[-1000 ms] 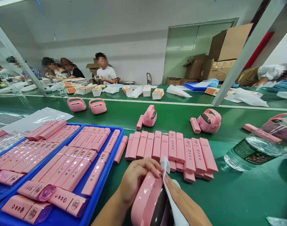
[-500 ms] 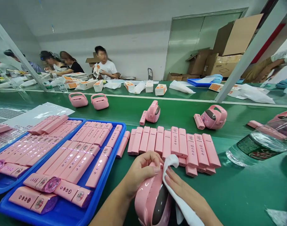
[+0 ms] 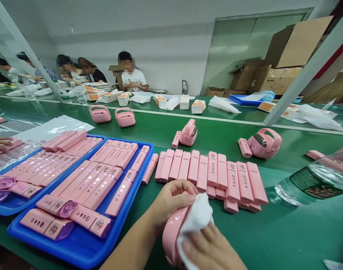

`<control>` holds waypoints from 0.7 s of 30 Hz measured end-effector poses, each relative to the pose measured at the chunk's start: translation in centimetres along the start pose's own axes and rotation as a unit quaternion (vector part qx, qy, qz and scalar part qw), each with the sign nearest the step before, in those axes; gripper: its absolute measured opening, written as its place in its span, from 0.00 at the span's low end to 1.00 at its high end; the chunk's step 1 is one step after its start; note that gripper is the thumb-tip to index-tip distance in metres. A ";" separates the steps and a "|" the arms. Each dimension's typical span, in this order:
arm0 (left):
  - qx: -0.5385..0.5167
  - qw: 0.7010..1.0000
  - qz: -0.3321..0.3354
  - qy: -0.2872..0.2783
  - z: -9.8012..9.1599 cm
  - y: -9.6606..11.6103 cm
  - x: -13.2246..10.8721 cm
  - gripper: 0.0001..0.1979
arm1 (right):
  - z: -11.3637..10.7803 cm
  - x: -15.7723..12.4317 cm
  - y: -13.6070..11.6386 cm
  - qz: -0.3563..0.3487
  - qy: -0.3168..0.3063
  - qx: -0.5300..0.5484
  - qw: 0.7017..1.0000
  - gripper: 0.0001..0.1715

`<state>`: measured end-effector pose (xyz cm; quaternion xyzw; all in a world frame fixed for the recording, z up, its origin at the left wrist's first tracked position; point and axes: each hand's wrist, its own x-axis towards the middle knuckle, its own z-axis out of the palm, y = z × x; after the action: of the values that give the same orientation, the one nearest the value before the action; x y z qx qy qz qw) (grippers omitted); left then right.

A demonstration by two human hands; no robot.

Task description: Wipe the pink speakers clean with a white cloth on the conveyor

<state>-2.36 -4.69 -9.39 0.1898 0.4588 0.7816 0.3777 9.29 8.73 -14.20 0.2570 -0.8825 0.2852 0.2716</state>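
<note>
Right at the person's chest, a pink glossy plastic device (image 3: 171,236) sits cradled between both hands, just above the green belt (image 3: 275,232), its lower part cut off by the view. The left hand (image 3: 171,202) is closed around its upper curve, fingers wrapped over the top. The right hand (image 3: 208,245) presses a soft white cloth (image 3: 196,217) against the shell, fingers together and bent over it. The device looks light and stiff, but that sheen would likely be slippery and easily marked, so the moulded handle seems the safer hold. Left of the hands lies a blue tray (image 3: 131,207) of pink bar-shaped units (image 3: 101,183); ahead, more pink bars (image 3: 208,172) stand in close rows.
</note>
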 end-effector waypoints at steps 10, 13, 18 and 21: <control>-0.033 0.999 -0.019 0.030 -0.4 0.1 0.3 0.10 | 0.1 0.0 -0.1 -0.022 0.028 -0.078 0.996 0.23; -0.030 0.999 -0.023 0.029 -0.7 0.1 0.5 0.11 | 0.0 0.7 -0.5 -0.135 0.024 -0.090 0.987 0.24; -0.046 0.999 -0.012 0.024 -1.0 -0.3 0.6 0.10 | 0.3 -0.2 0.9 0.010 0.009 -0.130 0.991 0.25; -0.050 0.998 -0.012 0.024 -1.1 -0.4 0.6 0.08 | 0.6 0.0 0.4 -0.006 0.047 -0.152 0.987 0.24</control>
<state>-3.31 -4.76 -10.29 0.1461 0.4304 0.8034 0.3846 8.86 8.61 -14.77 0.2046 -0.9004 0.1580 0.3500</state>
